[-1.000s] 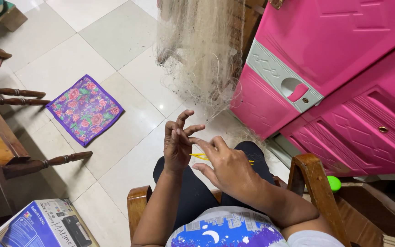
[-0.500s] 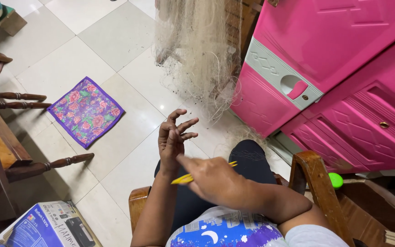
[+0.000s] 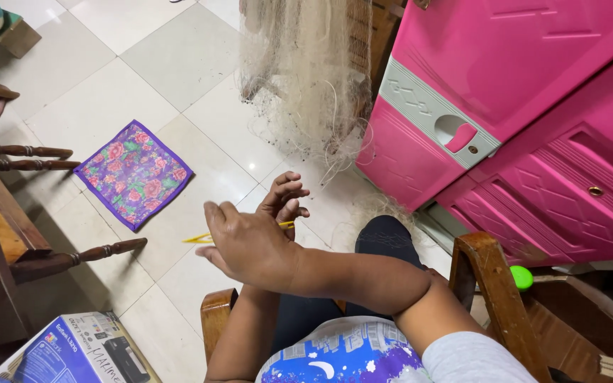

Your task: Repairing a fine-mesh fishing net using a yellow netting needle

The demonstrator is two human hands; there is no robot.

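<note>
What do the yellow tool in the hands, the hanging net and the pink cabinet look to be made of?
The yellow tool, thin, pointed and evenly bright, is probably plastic. The net looks like fine pale translucent line, likely nylon: it hangs in wispy, see-through folds. The pink cabinet seems moulded plastic, with a smooth, slightly glossy face and pressed-in panel lines.

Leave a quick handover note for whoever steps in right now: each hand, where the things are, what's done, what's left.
Right hand: crossed over in front, gripping a yellow needle-like tool whose tip points left.
Left hand: raised behind it, fingers curled and spread; any thread on them is too fine to see.
Pale fishing net: hangs ahead beside the pink cabinet, trailing onto the tiled floor.
Done: tool in hand.
Left: progress on the net cannot be judged.
</note>
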